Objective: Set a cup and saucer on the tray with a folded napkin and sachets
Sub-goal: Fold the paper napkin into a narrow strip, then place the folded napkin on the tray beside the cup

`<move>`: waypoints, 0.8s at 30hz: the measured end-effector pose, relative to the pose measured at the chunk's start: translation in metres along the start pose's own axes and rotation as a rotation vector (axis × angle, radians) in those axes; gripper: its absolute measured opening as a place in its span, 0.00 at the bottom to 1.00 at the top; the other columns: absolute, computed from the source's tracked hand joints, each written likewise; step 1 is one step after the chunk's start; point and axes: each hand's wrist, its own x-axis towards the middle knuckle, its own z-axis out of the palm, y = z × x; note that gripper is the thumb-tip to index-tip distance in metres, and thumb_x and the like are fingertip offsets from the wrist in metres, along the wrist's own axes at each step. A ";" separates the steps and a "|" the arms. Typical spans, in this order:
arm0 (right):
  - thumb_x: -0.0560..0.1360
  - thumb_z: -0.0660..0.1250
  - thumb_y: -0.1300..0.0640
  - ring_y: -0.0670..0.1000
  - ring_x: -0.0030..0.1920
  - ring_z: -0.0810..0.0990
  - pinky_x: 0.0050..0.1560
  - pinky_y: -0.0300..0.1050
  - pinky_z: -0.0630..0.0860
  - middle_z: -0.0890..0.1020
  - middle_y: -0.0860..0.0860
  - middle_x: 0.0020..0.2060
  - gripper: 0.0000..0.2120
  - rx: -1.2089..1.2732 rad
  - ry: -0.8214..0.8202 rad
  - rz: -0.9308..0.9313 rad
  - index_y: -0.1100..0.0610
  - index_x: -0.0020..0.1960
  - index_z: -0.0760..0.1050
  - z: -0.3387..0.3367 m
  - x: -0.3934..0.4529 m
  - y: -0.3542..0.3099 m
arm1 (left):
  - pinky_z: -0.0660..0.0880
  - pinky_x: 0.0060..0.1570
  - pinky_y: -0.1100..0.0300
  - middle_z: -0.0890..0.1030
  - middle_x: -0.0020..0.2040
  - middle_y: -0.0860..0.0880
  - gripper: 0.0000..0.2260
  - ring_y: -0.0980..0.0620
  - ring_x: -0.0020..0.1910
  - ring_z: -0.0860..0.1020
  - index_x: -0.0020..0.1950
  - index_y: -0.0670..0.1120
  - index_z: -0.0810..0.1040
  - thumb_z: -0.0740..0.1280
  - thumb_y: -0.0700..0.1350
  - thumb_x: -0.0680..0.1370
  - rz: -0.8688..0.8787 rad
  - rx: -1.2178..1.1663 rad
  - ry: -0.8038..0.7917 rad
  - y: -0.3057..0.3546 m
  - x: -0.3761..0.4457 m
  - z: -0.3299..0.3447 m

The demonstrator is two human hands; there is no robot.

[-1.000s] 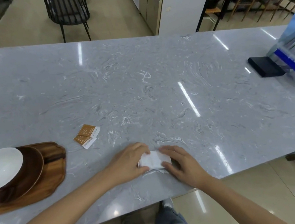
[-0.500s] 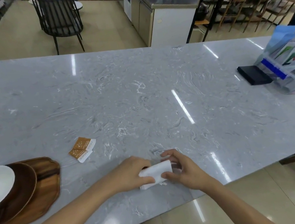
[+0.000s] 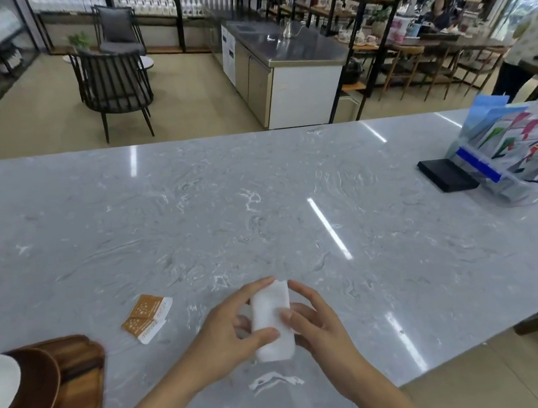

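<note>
Both hands' fingers (image 3: 262,336) pinch folded napkin (image 3: 272,321), held just above surface (image 3: 261,205). Left hand (image 3: 230,333) and right hand (image 3: 315,325) flank it. Sachets (image 3: 147,317) left of fingers, off tray (image 3: 79,386). Farther left, saucer (image 3: 27,386) on tray. Cup not identifiable. Judged: napkin, sachets unplaced.

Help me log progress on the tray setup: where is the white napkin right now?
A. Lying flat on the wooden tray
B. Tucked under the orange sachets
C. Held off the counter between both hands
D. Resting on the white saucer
C: the folded napkin is pinched between the left hand and right hand, away from the tray and the sachets.
</note>
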 end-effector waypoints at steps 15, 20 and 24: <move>0.78 0.72 0.61 0.59 0.52 0.86 0.53 0.56 0.84 0.84 0.54 0.56 0.13 -0.093 0.052 -0.180 0.53 0.62 0.79 0.071 -0.050 0.032 | 0.84 0.43 0.55 0.79 0.63 0.57 0.23 0.53 0.56 0.84 0.67 0.64 0.76 0.69 0.39 0.80 -0.069 -0.304 0.248 -0.019 -0.066 -0.035; 0.77 0.71 0.68 0.65 0.55 0.83 0.51 0.50 0.83 0.82 0.60 0.56 0.05 -0.078 0.010 -0.189 0.62 0.51 0.84 0.113 -0.068 0.052 | 0.83 0.44 0.55 0.82 0.61 0.47 0.19 0.48 0.54 0.84 0.64 0.60 0.81 0.68 0.38 0.80 -0.138 -0.270 0.234 -0.029 -0.123 -0.064; 0.77 0.72 0.65 0.57 0.51 0.85 0.50 0.45 0.81 0.83 0.54 0.56 0.07 -0.159 -0.035 -0.151 0.55 0.51 0.86 0.149 -0.093 0.066 | 0.84 0.43 0.54 0.83 0.58 0.52 0.19 0.49 0.55 0.84 0.61 0.58 0.83 0.70 0.36 0.78 -0.149 -0.280 0.326 -0.043 -0.176 -0.079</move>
